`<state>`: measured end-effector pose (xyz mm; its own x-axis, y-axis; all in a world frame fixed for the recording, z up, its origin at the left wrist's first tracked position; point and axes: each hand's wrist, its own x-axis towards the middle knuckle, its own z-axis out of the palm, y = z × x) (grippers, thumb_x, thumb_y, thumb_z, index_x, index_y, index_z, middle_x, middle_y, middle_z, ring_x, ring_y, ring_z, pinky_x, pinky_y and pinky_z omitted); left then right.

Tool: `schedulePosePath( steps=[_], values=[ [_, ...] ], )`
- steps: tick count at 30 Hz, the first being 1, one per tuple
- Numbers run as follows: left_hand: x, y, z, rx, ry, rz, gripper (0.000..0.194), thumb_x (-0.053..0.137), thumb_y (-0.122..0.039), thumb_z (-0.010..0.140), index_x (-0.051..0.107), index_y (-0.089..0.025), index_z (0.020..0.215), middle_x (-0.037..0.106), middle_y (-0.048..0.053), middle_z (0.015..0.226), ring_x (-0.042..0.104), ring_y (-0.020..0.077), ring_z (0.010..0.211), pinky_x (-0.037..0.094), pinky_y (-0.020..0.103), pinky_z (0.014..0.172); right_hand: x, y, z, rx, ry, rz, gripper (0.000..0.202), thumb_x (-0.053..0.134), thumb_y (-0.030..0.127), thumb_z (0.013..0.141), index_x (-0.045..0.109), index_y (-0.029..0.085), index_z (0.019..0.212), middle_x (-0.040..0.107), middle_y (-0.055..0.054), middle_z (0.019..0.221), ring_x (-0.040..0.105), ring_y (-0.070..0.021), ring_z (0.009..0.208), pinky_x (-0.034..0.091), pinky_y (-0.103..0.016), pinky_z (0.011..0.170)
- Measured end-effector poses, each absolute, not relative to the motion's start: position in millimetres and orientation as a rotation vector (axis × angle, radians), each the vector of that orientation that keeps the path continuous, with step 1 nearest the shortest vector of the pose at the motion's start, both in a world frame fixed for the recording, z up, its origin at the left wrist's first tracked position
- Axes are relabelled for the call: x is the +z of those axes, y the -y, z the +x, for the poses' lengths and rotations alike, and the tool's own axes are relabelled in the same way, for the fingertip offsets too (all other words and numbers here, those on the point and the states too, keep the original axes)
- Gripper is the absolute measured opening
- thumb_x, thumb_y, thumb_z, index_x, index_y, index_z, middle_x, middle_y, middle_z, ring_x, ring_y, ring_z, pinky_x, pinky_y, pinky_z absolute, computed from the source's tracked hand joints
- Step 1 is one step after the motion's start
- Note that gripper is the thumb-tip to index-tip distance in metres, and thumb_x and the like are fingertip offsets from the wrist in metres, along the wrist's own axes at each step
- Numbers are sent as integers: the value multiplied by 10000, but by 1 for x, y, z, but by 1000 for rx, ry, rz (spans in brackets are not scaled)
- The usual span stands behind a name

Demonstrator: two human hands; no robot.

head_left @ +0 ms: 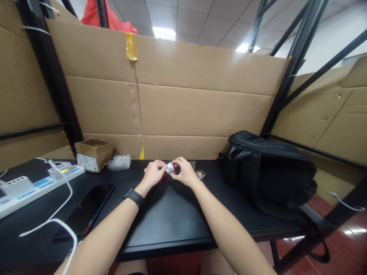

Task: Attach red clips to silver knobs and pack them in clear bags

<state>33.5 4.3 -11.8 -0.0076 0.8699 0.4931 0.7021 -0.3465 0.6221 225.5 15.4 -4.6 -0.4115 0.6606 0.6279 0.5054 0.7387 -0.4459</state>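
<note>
Above the table's far half, my left hand (155, 172) and my right hand (183, 172) meet around a small shiny round piece with silver and dark red parts (171, 168). The left fingertips pinch its left side, while the right fingers curl round its right side. What exactly it is cannot be made out. Just below my left fingers, a small red thing (163, 177) shows in part on the table. To the right of my right hand lies a round silver metal piece (200, 174) with a raised centre. A dark watch is on my left wrist.
On the black table (172, 225) stand a small open cardboard box (94, 154) and a clear plastic packet (119, 162). A dark tablet (88, 206), white cables and a power strip (40, 189) lie left. A black backpack (269, 172) stands right. Cardboard panels (200, 107) close the back.
</note>
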Motion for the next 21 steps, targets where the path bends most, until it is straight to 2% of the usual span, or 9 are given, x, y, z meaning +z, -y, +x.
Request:
schedulePosePath(
  steps=[9,12,15,18,21],
  values=[
    [-19,1,43,1042,-1884,2087,283,556,-375,858,748,-241,700,728,75,1056,567,338,1071,394,474,880,0,-21,239,187,2162,-825,462,791,198,614,681,215,1062,644,-42,1044,626,-199,932,489,-311,856],
    [-22,0,44,949,-1850,2115,259,580,-400,855,764,-260,740,717,57,1103,532,334,1104,375,479,895,4,-21,244,181,2103,-789,438,794,210,624,686,216,1049,654,-42,1027,628,-195,925,488,-312,851],
    [-22,-1,46,1009,-1801,2173,227,593,-436,862,780,-307,871,690,44,1172,486,331,1147,360,494,932,9,-18,245,209,2069,-758,474,800,223,636,678,223,1094,658,-49,1051,630,-198,942,496,-309,833],
    [-20,-4,44,1203,-1580,2186,229,599,-380,871,757,-311,1022,672,49,1203,503,304,1151,367,477,982,12,-12,241,240,2049,-724,511,804,246,649,660,229,1139,666,-53,1070,633,-203,955,504,-296,789],
    [-18,-9,41,1344,-1127,2141,251,610,-316,869,738,-246,1072,672,73,1179,568,252,1121,395,404,1021,15,-4,235,254,2016,-696,489,791,263,676,649,225,1142,681,-53,1067,638,-196,930,500,-277,733]
  ],
)
